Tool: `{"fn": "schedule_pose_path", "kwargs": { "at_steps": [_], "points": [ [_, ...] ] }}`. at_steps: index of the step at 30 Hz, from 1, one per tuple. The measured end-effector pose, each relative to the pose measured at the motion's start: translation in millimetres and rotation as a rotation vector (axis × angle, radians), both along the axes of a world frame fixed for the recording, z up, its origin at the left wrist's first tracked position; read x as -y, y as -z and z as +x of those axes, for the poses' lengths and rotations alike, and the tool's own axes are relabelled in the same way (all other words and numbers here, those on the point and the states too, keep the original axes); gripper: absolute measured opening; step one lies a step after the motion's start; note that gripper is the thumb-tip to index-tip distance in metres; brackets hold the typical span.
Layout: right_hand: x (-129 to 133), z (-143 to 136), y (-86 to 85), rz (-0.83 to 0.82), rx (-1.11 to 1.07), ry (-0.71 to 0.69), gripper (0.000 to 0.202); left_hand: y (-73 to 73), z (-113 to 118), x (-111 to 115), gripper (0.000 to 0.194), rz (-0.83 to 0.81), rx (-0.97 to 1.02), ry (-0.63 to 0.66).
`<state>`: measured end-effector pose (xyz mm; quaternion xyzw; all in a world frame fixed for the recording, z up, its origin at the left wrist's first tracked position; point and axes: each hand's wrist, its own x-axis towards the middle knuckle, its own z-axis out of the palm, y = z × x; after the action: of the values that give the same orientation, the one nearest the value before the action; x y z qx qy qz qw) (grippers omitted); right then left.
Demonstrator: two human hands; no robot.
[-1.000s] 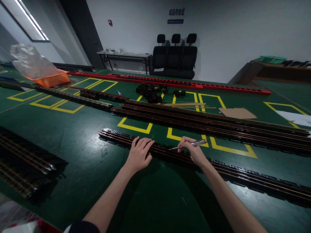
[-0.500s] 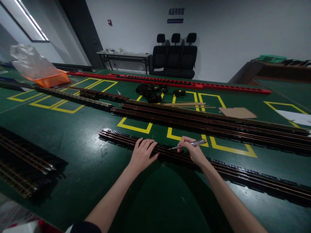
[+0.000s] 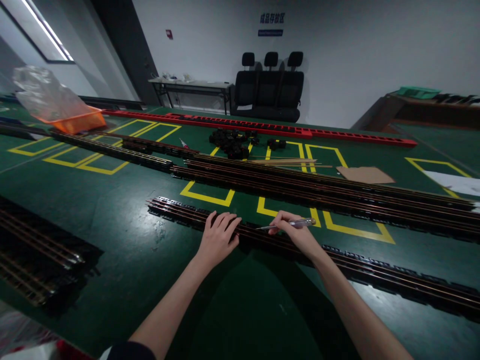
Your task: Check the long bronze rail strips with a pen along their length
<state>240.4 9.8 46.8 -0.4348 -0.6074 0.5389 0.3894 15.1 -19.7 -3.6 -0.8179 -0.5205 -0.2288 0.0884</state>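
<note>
A long black track with copper-coloured rods (image 3: 369, 272) runs across the green table in front of me. My left hand (image 3: 219, 235) lies on top of it, fingers spread over the rods. In my right hand (image 3: 290, 227) is a small screwdriver with a clear handle (image 3: 303, 223). Its thin shaft points left, with the tip at the track just right of my left hand. Whether the tip touches a rod I cannot tell.
More rodded tracks (image 3: 318, 192) lie behind, and others (image 3: 33, 245) at the left. Beyond are black parts (image 3: 230, 142), thin sticks (image 3: 283, 161), cardboard (image 3: 365, 174), a red rail (image 3: 337, 136) and an orange bin (image 3: 80, 121) with a plastic bag.
Both hands and the screwdriver have shifted slightly left along the track. The near track's left end has also slid a little left.
</note>
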Motion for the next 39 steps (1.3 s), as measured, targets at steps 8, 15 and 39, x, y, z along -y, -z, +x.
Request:
{"fn": "schedule_pose_path", "kwargs": {
  "at_steps": [8, 15, 39],
  "points": [
    [-0.3, -0.2, 0.1, -0.017, 0.023, 0.011, 0.019, 0.3, 0.5, -1.0, 0.036, -0.015, -0.001, 0.004],
    [1.1, -0.7, -2.9, -0.033, 0.026, 0.0, 0.018, -0.5, 0.7, -0.6, 0.038, -0.025, -0.002, -0.01],
    [-5.0, 5.2, 7.9, 0.002, -0.004, 0.035, 0.017, 0.5, -2.0, -0.9, 0.044, -0.047, -0.022, 0.004]
  ]
}}
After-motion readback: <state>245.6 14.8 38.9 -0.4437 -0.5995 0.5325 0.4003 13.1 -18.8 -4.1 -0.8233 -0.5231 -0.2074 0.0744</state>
